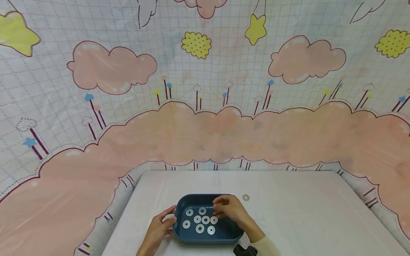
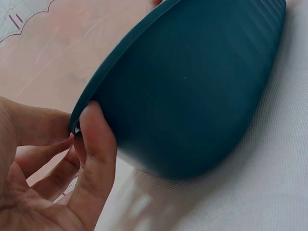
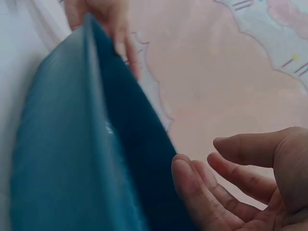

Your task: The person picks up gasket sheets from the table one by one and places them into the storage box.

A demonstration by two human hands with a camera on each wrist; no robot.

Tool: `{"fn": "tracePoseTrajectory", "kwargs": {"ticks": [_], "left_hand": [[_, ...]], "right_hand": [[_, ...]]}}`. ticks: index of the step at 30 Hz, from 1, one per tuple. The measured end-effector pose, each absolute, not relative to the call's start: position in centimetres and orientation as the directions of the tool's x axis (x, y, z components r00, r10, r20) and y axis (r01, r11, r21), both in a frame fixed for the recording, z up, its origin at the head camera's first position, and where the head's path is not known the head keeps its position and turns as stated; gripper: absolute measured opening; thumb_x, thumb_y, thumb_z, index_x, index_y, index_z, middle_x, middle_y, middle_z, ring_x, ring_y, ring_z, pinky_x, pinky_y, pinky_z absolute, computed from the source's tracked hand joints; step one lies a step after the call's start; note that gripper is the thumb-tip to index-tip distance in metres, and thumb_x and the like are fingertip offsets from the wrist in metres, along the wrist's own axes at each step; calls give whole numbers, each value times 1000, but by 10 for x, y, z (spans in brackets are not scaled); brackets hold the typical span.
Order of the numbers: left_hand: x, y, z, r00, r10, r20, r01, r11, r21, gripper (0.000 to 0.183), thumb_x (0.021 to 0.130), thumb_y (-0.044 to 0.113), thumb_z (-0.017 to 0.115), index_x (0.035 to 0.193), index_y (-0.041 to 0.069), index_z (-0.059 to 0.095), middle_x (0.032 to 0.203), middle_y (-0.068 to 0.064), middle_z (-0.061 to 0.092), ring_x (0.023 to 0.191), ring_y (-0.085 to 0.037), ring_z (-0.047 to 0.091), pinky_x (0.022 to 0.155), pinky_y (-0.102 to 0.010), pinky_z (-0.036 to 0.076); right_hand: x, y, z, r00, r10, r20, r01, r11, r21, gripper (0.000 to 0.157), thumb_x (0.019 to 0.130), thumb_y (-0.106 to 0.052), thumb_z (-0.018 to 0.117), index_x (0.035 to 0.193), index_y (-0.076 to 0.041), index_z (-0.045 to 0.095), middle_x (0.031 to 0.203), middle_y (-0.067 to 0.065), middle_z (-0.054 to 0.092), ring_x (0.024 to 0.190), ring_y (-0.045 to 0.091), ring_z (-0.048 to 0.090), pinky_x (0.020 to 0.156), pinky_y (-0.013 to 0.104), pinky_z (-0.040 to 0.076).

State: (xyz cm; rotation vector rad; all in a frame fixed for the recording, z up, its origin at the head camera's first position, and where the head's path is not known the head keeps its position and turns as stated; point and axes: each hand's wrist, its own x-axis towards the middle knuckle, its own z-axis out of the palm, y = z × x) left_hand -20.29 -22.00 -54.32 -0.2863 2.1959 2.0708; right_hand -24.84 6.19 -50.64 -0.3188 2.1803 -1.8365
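Note:
A dark blue plastic tray (image 1: 192,237) with rounded corners sits near the front of the table. Several silver flat washers (image 1: 200,228) lie spread over its bottom. My left hand (image 1: 157,225) grips the tray's left end; in the left wrist view, thumb and fingers pinch the rim of the tray (image 2: 183,96). Over the tray's right half hovers my right hand (image 1: 232,209), fingers loosely bent. The right wrist view has that hand (image 3: 240,187) at the tray wall (image 3: 62,134), with a gap between thumb and fingers and nothing seen in it.
One more washer (image 1: 245,197) lies on the white tabletop (image 1: 304,213), just behind and right of the tray. A black device (image 1: 245,250) is strapped at the right wrist. Behind the table hangs a cloth (image 1: 208,135) printed with clouds and stars.

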Motion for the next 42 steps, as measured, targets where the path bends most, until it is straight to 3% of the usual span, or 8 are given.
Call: {"fn": "tracePoseTrajectory", "kwargs": {"ticks": [10,17,42], "left_hand": [[-203,-220,-544,-975,-66,-212,-216,52,975,49,94,4,58,143,3,49,129,-18,52,77,-19,60,60,-32,51],[-203,-220,-544,-974,-65,-216,-219,49,974,50,94,3,58,143,3,49,130,-19,52,78,-19,61,60,-32,51],[-204,-217,-544,-975,-81,-206,-212,61,975,48,93,4,60,141,4,52,128,-16,53,77,-18,61,60,-31,52]], "right_hand": [[-244,87,-492,-956,-295,0,-44,142,-989,25,91,-12,66,111,4,66,95,13,69,84,22,71,73,37,60],[-243,105,-483,-966,-257,23,-60,136,-989,27,91,-12,66,113,5,65,100,16,66,88,28,72,75,36,60],[-260,168,-505,-992,-98,76,-99,257,-961,27,89,-10,69,112,4,66,106,17,67,84,16,70,73,25,58]]}}
